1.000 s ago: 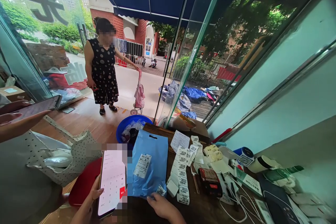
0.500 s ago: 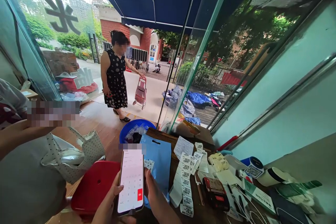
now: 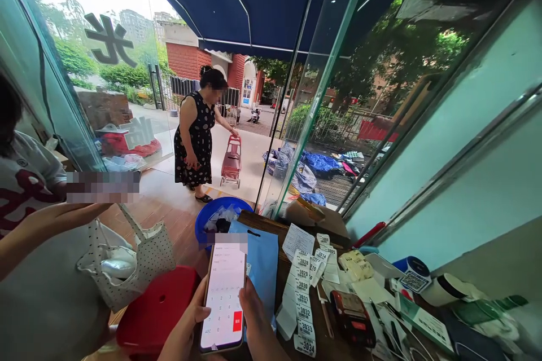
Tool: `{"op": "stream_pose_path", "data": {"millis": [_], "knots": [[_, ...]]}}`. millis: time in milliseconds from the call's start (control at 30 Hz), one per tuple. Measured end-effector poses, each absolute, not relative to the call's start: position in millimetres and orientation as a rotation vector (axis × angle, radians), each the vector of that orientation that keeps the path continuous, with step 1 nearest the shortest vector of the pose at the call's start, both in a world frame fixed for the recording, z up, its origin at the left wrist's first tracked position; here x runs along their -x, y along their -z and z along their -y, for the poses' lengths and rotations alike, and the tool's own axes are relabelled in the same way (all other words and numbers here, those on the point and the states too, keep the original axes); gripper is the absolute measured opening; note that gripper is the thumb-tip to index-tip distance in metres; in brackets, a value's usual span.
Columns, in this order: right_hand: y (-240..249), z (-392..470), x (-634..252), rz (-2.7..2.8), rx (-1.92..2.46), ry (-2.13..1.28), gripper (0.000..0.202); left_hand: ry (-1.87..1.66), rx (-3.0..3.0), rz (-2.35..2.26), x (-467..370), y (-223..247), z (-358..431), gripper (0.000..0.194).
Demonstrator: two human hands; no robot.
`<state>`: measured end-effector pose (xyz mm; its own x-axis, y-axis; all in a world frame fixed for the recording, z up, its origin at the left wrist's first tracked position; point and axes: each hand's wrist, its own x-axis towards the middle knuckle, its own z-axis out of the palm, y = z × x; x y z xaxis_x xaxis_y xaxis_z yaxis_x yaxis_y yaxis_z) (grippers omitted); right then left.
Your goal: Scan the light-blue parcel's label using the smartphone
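— What is cut off or hard to read down at the near edge?

— Both wrists run out of the bottom of the view. The phone (image 3: 224,299) has its top strip blurred, and its bottom corner is cut at the frame edge. The left hand (image 3: 186,330) cups its left side, thumb lying on the screen near the keypad; the right hand (image 3: 258,327) clasps the right edge, fingers (image 3: 249,302) curled against it. So both hands are closed on the phone, which stands tilted up between them, over the worktop's near-left corner.

— How much room is around it?

— Little to the right: the blue bag (image 3: 265,271) lies just behind the right hand, then a strip of numbered tags (image 3: 302,299) and a red-and-black device (image 3: 352,318) (its far side crowded with cables and papers, hard to sort out). The worktop (image 3: 262,220) ends just left of the phone, above a red stool (image 3: 156,310).

— And further off?

— A blue basin (image 3: 203,225) sits beyond the worktop's far end. At left another person's hand (image 3: 63,217) holds something blurred out. Out past the doorway a person in a dotted dress (image 3: 197,135) stands touching a pink trolley (image 3: 231,161).
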<state>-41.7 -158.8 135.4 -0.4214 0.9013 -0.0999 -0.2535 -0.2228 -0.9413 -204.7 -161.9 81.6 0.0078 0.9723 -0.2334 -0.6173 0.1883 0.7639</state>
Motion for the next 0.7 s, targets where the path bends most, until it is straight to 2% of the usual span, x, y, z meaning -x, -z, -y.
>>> {"op": "stream_pose_path", "data": {"millis": [167,367,567,700], "knots": [[-142.9,158.1,43.7,1.068,0.835,-1.806,0.067,-1.323,-0.617,-0.867,205.2,-74.3,159.1,0.065],[-141.6,160.2,38.5,1.086,0.726,-1.876,0.051,-1.354,-0.576,-0.918,193.4,-91.2,171.3,0.059],[-147.5,165.1,32.5,1.196,0.677,-1.901,0.063,-1.346,-0.432,-0.96,178.6,-127.7,194.5,0.065],[-145.1,166.2,33.8,1.219,0.694,-1.847,0.065,-1.328,-0.44,-0.97,172.5,-143.4,204.6,0.062]]}}
